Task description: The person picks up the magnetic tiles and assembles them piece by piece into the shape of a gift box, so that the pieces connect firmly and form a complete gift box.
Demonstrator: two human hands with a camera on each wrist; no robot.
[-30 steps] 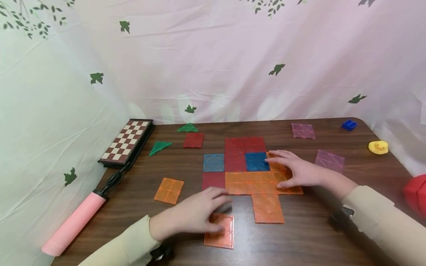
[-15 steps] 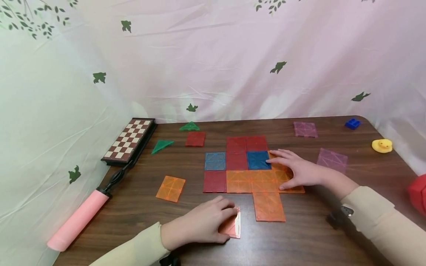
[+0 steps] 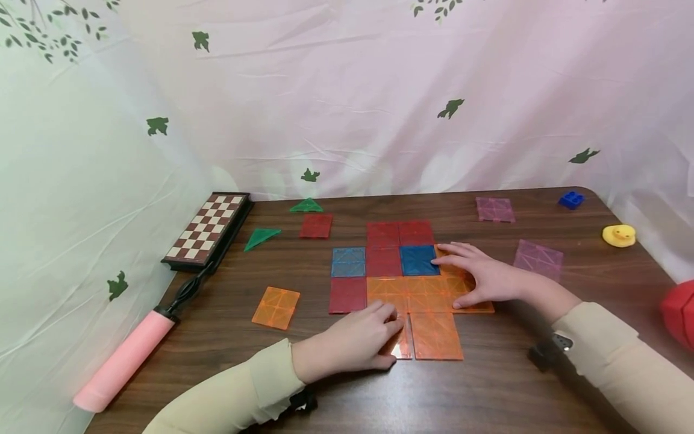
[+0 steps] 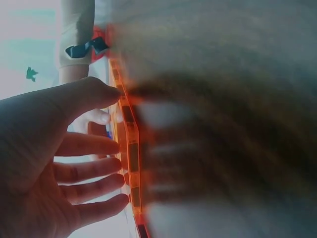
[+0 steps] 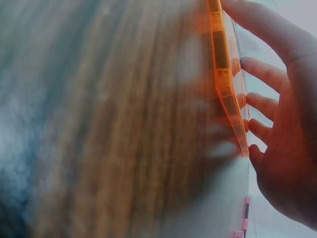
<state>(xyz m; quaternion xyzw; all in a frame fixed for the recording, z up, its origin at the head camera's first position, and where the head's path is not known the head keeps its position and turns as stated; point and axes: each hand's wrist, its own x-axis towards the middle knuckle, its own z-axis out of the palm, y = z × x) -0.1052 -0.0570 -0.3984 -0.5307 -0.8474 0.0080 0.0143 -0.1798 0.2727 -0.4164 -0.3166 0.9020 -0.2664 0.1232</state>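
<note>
My left hand [image 3: 355, 340] rests its fingertips on a loose orange magnetic tile [image 3: 400, 348], largely covered by the fingers. A thin gap parts this tile from the orange tile [image 3: 435, 337] on its right. In the left wrist view my left hand [image 4: 64, 163] has its fingers spread, tips touching the top. My right hand [image 3: 485, 277] rests with spread fingers on the right end of the flat tile layout, over orange tiles [image 3: 425, 294] and touching a blue tile [image 3: 418, 260]. The right wrist view shows these fingers [image 5: 262, 106] lying on an orange tile [image 5: 225, 74].
Red tiles [image 3: 382, 263] and a lighter blue tile [image 3: 348, 263] complete the layout's outline. Around it lie an orange tile [image 3: 276, 307], green triangles [image 3: 262, 239] and purple tiles [image 3: 539, 260]. A chessboard [image 3: 208, 229] and pink pump [image 3: 125, 361] are left; a rubber duck [image 3: 619, 235] is right.
My left hand has slid the orange tile right and away from me, up beside the layout's lower orange tile. My right hand has stayed on the layout.
</note>
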